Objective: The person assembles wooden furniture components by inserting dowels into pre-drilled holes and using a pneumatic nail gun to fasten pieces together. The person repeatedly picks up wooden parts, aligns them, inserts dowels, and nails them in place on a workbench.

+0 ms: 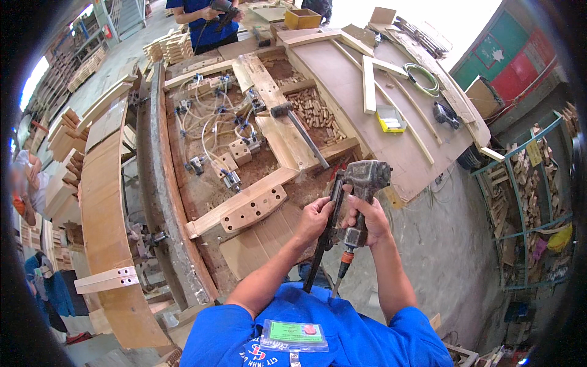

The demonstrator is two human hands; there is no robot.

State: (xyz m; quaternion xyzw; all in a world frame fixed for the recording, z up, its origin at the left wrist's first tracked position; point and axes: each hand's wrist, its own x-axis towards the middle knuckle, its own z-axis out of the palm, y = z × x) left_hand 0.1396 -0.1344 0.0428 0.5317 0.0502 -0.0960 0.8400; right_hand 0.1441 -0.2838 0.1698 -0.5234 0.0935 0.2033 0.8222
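Held upright in front of my chest is a black, worn pneumatic nail gun (367, 175). My right hand (371, 221) wraps round its grip, below the head. The fingers of my left hand (315, 219) are pinched together against the long black magazine (320, 254); whether a small piece sits between them is hidden. An air hose (341, 269) with an orange coupling runs down from the grip. Beyond my hands, a hammer (299, 131) lies across the wooden jig frame (263, 183). A drilled wooden piece (254, 209) rests on its near side.
Clear air tubes (214, 125) and clamps fill the jig, beside a compartment of wooden dowels (313, 111). A brown board-topped table (397, 165) at right carries wood strips, a yellow box (391, 119) and a coiled hose (422, 81). Another person (208, 24) stands at the far side, holding a tool.
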